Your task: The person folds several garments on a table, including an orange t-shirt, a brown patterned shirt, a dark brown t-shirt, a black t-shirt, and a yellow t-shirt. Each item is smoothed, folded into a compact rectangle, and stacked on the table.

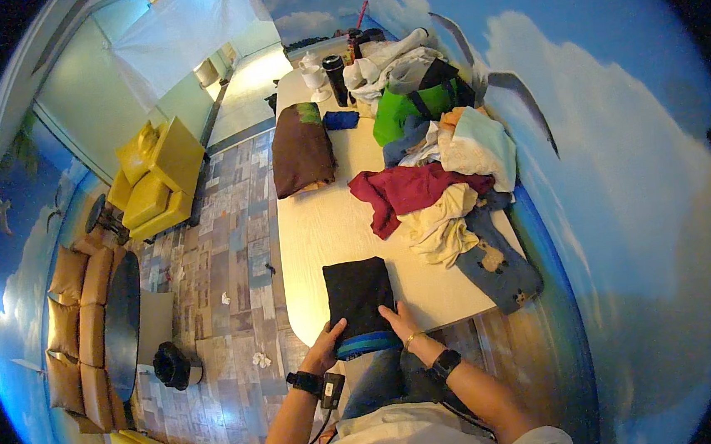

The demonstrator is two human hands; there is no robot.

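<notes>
A black garment, folded into a flat rectangle, lies at the near end of the pale wooden table. Blue and teal stripes run along its near edge. My left hand grips its left side near that edge, thumb on top. On the opposite side, my right hand holds it the same way, with the fingers mostly hidden beneath. Beyond it to the right spreads a loose heap with a crimson garment, a cream cloth and a grey-blue garment with a bear print.
A folded brown cloth and a small folded blue cloth lie farther up the table. Behind them stand a black tumbler and a white cup. A green bag sits by the mural wall. A bin stands on the floor to the left.
</notes>
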